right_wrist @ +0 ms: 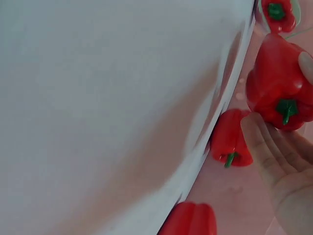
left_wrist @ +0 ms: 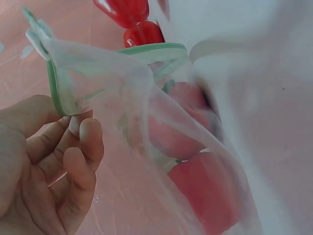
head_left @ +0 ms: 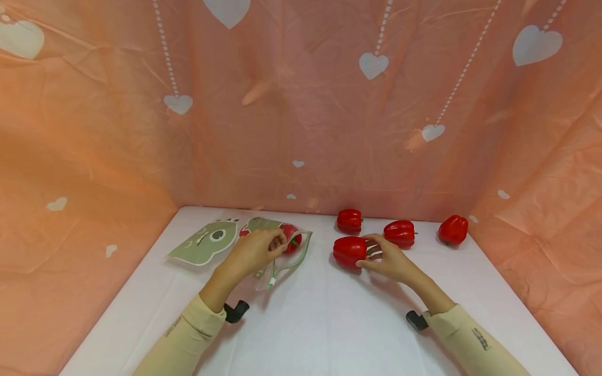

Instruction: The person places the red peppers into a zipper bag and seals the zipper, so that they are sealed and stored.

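Note:
A clear zip bag (left_wrist: 122,98) with a green zip edge lies on the left, and my left hand (head_left: 258,248) pinches its mouth between thumb and finger. The mouth gapes toward the right. Inside the bag are two red bell peppers, one (left_wrist: 181,117) nearer the mouth and another (left_wrist: 208,191) deeper in. My right hand (head_left: 390,259) holds a red bell pepper (head_left: 349,252) between thumb and fingers, with its green stem (right_wrist: 286,108) toward the palm. That pepper is to the right of the bag's mouth, apart from it.
Three more red bell peppers lie toward the back: one (head_left: 349,221) behind the held one, one (head_left: 399,233) beyond my right hand, one (head_left: 453,230) at the right corner. Orange cloth (head_left: 320,130) with white hearts walls the white table (head_left: 301,334). A green cartoon print (head_left: 197,245) lies left.

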Demonstrator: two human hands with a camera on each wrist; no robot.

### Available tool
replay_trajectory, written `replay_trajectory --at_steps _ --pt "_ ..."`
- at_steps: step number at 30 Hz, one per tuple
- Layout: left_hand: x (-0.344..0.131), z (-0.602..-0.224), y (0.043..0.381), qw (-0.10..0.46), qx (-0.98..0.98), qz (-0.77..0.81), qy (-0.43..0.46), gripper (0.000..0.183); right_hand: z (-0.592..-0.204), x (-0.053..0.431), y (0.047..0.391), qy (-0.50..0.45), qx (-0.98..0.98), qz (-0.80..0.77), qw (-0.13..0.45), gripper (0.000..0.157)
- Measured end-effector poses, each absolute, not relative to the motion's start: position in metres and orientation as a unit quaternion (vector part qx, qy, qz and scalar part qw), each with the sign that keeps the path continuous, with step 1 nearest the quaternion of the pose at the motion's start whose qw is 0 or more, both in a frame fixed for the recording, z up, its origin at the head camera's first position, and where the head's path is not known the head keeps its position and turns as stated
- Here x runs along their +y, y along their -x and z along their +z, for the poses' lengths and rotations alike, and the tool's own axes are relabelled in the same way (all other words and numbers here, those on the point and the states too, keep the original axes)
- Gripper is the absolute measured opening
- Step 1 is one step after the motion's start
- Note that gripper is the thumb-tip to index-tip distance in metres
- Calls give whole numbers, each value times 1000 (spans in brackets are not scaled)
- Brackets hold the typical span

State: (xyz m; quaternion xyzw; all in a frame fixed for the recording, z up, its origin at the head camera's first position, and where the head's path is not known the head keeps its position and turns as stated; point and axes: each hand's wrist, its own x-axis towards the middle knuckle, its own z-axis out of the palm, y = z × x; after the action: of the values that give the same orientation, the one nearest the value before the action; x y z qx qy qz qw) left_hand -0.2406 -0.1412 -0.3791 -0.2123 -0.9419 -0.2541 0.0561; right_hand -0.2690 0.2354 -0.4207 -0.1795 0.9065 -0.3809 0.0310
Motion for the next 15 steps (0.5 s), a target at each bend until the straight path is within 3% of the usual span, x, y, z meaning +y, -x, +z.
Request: replay_trajectory --at_steps 15 --pt "-138 -379 240 69 -943 -248 210 12 -424 198 265 173 888 -424 46 72"
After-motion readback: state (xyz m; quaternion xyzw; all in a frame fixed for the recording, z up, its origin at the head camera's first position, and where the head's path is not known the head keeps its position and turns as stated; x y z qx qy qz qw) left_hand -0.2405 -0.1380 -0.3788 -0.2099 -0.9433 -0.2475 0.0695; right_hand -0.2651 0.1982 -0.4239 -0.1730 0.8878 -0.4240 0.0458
